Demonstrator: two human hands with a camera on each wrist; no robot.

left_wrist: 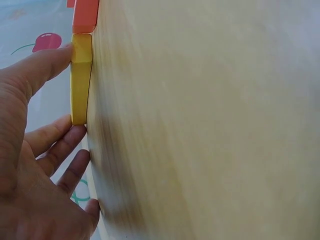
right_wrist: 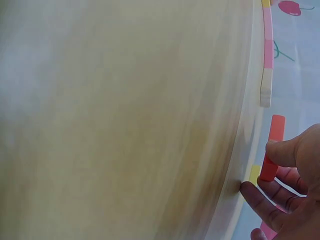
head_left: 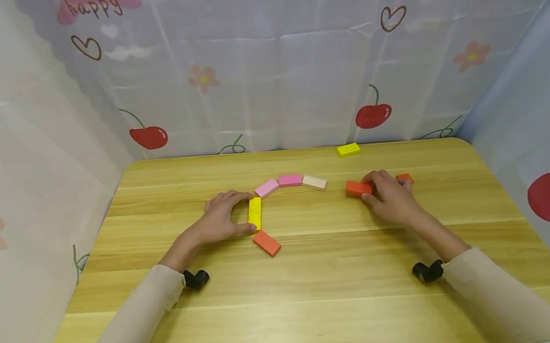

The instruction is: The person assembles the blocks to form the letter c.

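A small screened-off play or recording booth, homely rather than industrial. A light wooden worktop with rounded corners is enclosed on three sides by a thin pale curtain printed with red cherries, pink flowers, hearts and the word "happy". Small coloured wooden blocks, like children's toys, lie on the wood.

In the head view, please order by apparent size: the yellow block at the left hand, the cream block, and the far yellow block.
1. Yellow block at the left hand, largest.
2. Cream block and far yellow block look alike; the latter lies farther away, so I do not rank them.
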